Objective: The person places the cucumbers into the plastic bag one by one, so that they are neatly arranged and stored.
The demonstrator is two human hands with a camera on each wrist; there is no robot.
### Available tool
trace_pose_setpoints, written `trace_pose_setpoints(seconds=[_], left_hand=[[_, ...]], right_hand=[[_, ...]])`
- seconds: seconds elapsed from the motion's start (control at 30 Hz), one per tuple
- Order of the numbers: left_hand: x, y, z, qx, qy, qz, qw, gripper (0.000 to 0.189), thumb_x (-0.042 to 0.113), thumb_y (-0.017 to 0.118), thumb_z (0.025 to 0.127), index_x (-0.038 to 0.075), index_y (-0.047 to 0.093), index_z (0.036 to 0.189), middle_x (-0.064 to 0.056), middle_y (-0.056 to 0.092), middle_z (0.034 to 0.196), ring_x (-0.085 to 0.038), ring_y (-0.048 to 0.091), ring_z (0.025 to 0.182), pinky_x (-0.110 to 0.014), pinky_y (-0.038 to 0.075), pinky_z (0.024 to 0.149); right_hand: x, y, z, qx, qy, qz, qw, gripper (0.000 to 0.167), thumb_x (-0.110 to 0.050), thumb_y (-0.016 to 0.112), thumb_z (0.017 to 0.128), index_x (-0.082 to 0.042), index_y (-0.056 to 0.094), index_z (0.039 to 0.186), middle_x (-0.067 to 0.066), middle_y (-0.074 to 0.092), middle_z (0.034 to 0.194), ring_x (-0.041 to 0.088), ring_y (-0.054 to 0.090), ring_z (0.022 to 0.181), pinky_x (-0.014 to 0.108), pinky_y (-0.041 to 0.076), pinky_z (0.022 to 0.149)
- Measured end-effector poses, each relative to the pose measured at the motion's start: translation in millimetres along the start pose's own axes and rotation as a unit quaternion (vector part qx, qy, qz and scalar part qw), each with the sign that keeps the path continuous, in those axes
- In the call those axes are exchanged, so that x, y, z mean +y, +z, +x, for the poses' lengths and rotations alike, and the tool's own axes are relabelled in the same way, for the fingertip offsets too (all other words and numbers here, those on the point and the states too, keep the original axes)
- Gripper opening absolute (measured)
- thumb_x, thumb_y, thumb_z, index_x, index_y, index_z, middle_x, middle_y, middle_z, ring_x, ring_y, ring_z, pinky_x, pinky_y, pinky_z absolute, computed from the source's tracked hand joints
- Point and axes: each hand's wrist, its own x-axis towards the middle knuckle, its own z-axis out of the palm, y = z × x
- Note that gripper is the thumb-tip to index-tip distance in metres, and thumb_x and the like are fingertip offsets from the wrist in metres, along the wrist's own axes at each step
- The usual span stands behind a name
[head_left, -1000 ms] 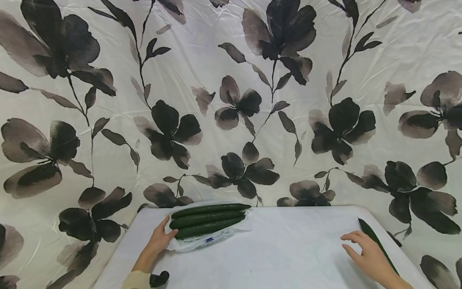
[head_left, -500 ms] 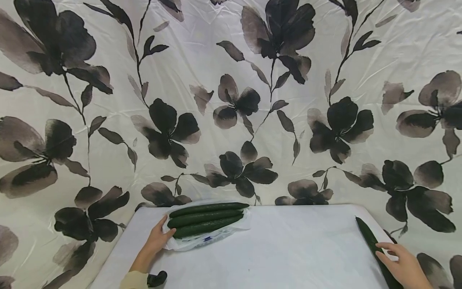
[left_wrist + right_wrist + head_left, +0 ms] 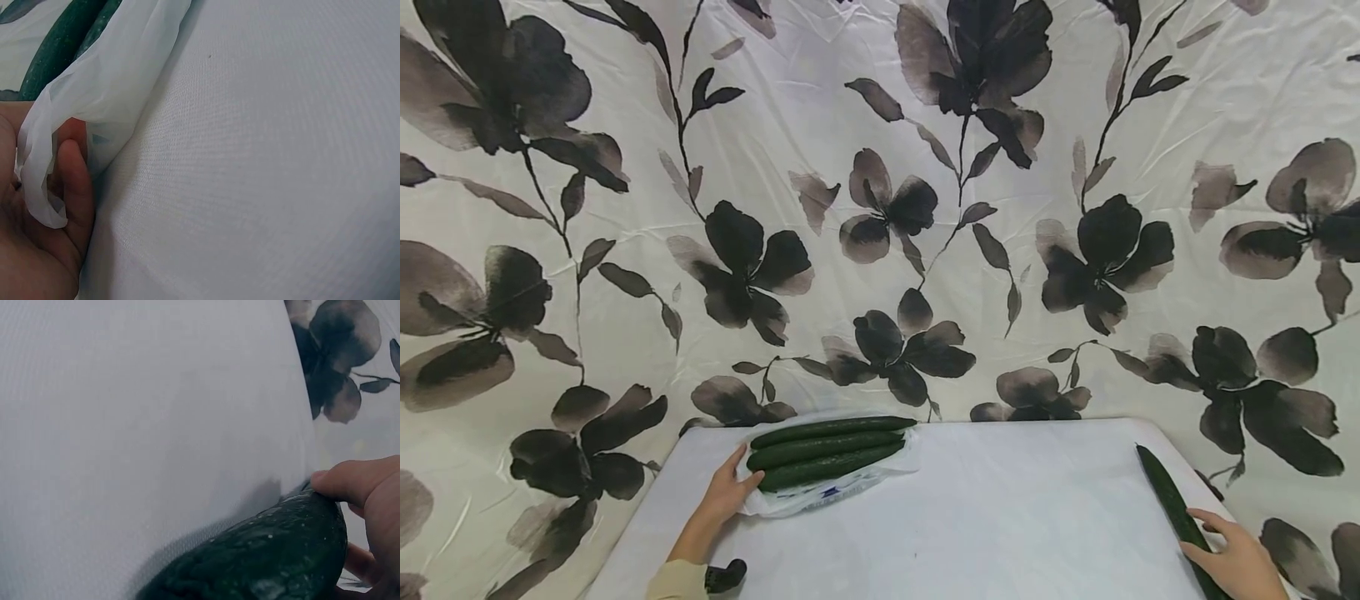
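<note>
Three long green cucumbers [image 3: 827, 457] lie side by side in a white translucent plastic bag [image 3: 820, 498] at the table's back left. At the bag's left end, my left hand [image 3: 722, 496] grips its plastic; in the left wrist view, fingers curl about a fold of the bag [image 3: 134, 69]. Another cucumber [image 3: 1165, 490] lies slantwise along the table's right edge. My right hand [image 3: 1238, 557] holds it towards its near end, thumb on one side and fingers on the other. Close up in the right wrist view, this cucumber [image 3: 262, 559] rests against the white surface, its far part out of frame.
The white-covered table [image 3: 985, 508] spans between the two hands. Behind and around it hangs or lies a white cloth [image 3: 1000, 200] with dark flower prints. A black strap-like object [image 3: 726, 577] sits at the left wrist, beside the beige sleeve [image 3: 677, 581].
My right hand has moved right and nearer, from above the table to the lone cucumber, and now holds it. My left hand stays at the bag. The head view has shifted slightly.
</note>
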Motion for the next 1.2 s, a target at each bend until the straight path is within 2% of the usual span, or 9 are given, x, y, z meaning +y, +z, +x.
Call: trace_pose_setpoints(seconds=[0.17, 0.43, 0.63, 0.73, 0.87, 1.0, 1.07, 1.13, 1.2], left_hand=[[-1.2, 0.9, -1.8, -0.002, -0.002, -0.001, 1.0000, 0.079, 0.023, 0.061, 0.096, -0.002, 0.013, 0.153, -0.035, 0.011, 0.153, -0.053, 0.010, 0.139, -0.059, 0.014, 0.112], [-4.1, 3.7, -10.8, -0.008, -0.016, -0.003, 0.9998, 0.076, 0.018, 0.059, 0.096, -0.002, 0.013, 0.153, -0.035, 0.011, 0.154, -0.053, 0.010, 0.139, -0.060, 0.014, 0.112], [-0.7, 4.6, -7.6, -0.002, -0.016, 0.003, 0.9999, 0.077, 0.023, 0.059, 0.097, 0.000, 0.012, 0.154, -0.034, 0.010, 0.154, -0.053, 0.010, 0.139, -0.060, 0.014, 0.112], [1.6, 3.6, -5.4, -0.001, -0.019, 0.004, 0.9998, 0.078, 0.023, 0.059, 0.097, 0.000, 0.012, 0.154, -0.034, 0.010, 0.154, -0.053, 0.010, 0.139, -0.061, 0.014, 0.111], [3.7, 3.7, -3.9, -0.006, -0.018, 0.007, 0.9998, 0.078, 0.022, 0.059, 0.097, 0.000, 0.011, 0.154, -0.034, 0.010, 0.154, -0.052, 0.010, 0.139, -0.060, 0.014, 0.112], [7.7, 2.4, -0.9, -0.006, -0.008, 0.018, 0.9998, 0.075, 0.021, 0.057, 0.098, -0.001, 0.011, 0.154, -0.034, 0.011, 0.154, -0.051, 0.011, 0.140, -0.059, 0.014, 0.112], [8.2, 1.6, -0.5, -0.005, -0.004, 0.027, 0.9996, 0.075, 0.020, 0.057, 0.098, -0.002, 0.012, 0.154, -0.034, 0.013, 0.153, -0.052, 0.012, 0.139, -0.060, 0.014, 0.112], [7.9, 1.7, -1.3, -0.003, -0.003, 0.034, 0.9994, 0.074, 0.019, 0.057, 0.098, -0.003, 0.013, 0.153, -0.035, 0.014, 0.153, -0.052, 0.013, 0.139, -0.060, 0.015, 0.112], [6.6, 2.7, -2.1, -0.003, -0.004, 0.035, 0.9994, 0.074, 0.019, 0.057, 0.097, -0.003, 0.013, 0.153, -0.035, 0.014, 0.152, -0.053, 0.013, 0.138, -0.060, 0.015, 0.112]], right_hand=[[-4.6, 7.9, -1.2, 0.000, -0.004, 0.017, 0.9998, 0.073, -0.039, 0.077, 0.080, 0.009, 0.052, 0.128, 0.044, 0.040, 0.124, 0.066, 0.036, 0.113, 0.072, 0.038, 0.084], [-31.0, 29.3, -5.8, -0.010, -0.003, 0.047, 0.9988, 0.061, -0.036, 0.073, 0.082, 0.009, 0.059, 0.121, 0.044, 0.036, 0.122, 0.063, 0.039, 0.109, 0.071, 0.039, 0.086], [-71.0, 44.5, 0.6, 0.042, 0.014, 0.092, 0.9948, 0.059, -0.031, 0.070, 0.082, 0.011, 0.052, 0.118, 0.044, 0.022, 0.126, 0.063, 0.033, 0.112, 0.070, 0.035, 0.091], [-87.2, 54.7, 3.3, 0.063, 0.006, 0.120, 0.9908, 0.059, -0.027, 0.069, 0.082, 0.013, 0.048, 0.121, 0.045, 0.021, 0.127, 0.061, 0.029, 0.116, 0.069, 0.034, 0.094], [-104.9, 69.5, 6.0, 0.090, -0.014, 0.126, 0.9878, 0.053, -0.026, 0.066, 0.086, 0.012, 0.052, 0.121, 0.044, 0.018, 0.136, 0.061, 0.026, 0.123, 0.068, 0.031, 0.099], [-118.7, 75.2, 7.7, 0.096, -0.068, 0.109, 0.9872, 0.039, -0.013, 0.053, 0.091, 0.010, 0.058, 0.122, 0.039, 0.022, 0.142, 0.061, 0.029, 0.126, 0.067, 0.031, 0.100], [-122.4, 74.2, 8.0, 0.082, -0.115, 0.103, 0.9847, 0.038, -0.002, 0.050, 0.086, 0.010, 0.060, 0.121, 0.037, 0.029, 0.142, 0.054, 0.047, 0.112, 0.059, 0.044, 0.091], [-123.0, 73.3, 8.1, 0.055, -0.168, 0.084, 0.9807, 0.043, 0.007, 0.053, 0.080, 0.007, 0.061, 0.122, 0.036, 0.034, 0.141, 0.042, 0.056, 0.093, 0.045, 0.051, 0.077], [-121.7, 73.1, 9.7, 0.046, -0.222, 0.047, 0.9728, 0.045, 0.007, 0.065, 0.076, 0.002, 0.065, 0.120, 0.032, 0.043, 0.137, 0.033, 0.057, 0.088, 0.041, 0.051, 0.072]])
